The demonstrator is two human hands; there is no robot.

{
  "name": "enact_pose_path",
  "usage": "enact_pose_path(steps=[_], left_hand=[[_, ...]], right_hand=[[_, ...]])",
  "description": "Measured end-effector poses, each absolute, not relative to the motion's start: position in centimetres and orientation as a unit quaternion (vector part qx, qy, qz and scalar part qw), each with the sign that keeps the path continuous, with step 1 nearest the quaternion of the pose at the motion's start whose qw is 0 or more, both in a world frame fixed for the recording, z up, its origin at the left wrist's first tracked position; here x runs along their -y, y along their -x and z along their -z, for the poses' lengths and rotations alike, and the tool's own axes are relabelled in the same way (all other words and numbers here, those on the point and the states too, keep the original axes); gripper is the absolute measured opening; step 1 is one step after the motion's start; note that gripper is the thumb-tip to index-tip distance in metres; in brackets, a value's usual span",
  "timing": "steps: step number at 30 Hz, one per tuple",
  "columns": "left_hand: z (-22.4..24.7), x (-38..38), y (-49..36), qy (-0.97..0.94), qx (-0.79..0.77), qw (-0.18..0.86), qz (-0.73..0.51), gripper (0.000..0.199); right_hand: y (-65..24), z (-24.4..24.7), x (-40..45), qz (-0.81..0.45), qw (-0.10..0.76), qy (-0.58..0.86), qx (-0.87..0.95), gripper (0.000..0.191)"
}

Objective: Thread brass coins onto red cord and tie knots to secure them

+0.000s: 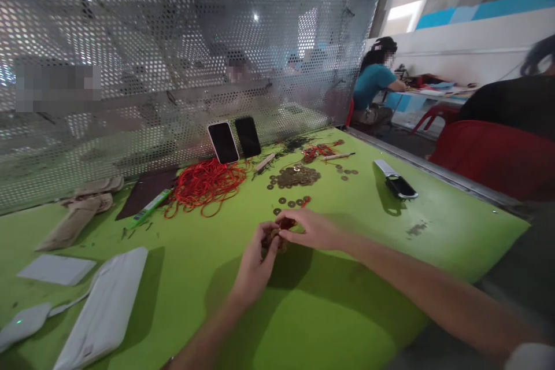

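Observation:
Close together above the green tabletop, both hands meet over a small cluster of brass-coloured holed coins [269, 239]. My left hand [255, 260] is closed around the cluster from the left. My right hand [313, 229] pinches at its upper right side, where a bit of dark red cord [286, 223] shows between the fingers. How the cord runs through the coins is hidden by the fingers. Just beyond lie several loose holed coins [282, 200], with a larger pile of coins [299, 176] farther back.
A tangle of red cord [208, 182] lies left of the coin pile. Two phones [223, 142] lean on the perforated metal panel [182, 69]. A magnifier-like tool [395, 179] sits at right, a white pouch-like case [106, 306] at left. Two people [373, 84] sit beyond the table.

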State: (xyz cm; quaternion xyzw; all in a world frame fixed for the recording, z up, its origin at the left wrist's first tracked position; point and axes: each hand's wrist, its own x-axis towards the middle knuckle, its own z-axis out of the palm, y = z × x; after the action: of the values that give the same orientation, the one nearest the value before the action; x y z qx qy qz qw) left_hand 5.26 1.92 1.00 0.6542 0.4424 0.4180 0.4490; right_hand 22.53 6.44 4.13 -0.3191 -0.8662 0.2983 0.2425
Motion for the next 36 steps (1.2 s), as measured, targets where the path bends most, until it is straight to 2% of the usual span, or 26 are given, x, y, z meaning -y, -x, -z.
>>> enact_pose_path(steps=[8, 15, 21, 27, 36], left_hand=[[-1.2, -2.2, -5.3, -0.595, -0.478, 0.468, -0.445, 0.024], [-1.2, -2.3, -4.8, -0.611, -0.531, 0.410, -0.420, 0.021], [-1.1, -2.4, -4.9, -0.600, -0.544, 0.380, -0.447, 0.019], [-1.5, -2.3, -4.8, -0.614, -0.506, 0.428, -0.429, 0.015], [-1.4, -2.1, -5.1, -0.593, -0.498, 0.437, -0.458, 0.016]], right_hand=[[-23.4, -3.3, -6.2, -0.358, 0.263, 0.353, 0.823, 0.023], [-23.5, -2.9, -6.2, -0.355, 0.277, 0.367, 0.814, 0.026], [-23.4, -2.7, -6.0, -0.358, 0.282, 0.361, 0.813, 0.025], [-23.1, -2.4, -5.7, -0.387, 0.305, 0.358, 0.793, 0.022], [-22.6, -2.5, -5.2, -0.401, 0.310, 0.358, 0.784, 0.020]])
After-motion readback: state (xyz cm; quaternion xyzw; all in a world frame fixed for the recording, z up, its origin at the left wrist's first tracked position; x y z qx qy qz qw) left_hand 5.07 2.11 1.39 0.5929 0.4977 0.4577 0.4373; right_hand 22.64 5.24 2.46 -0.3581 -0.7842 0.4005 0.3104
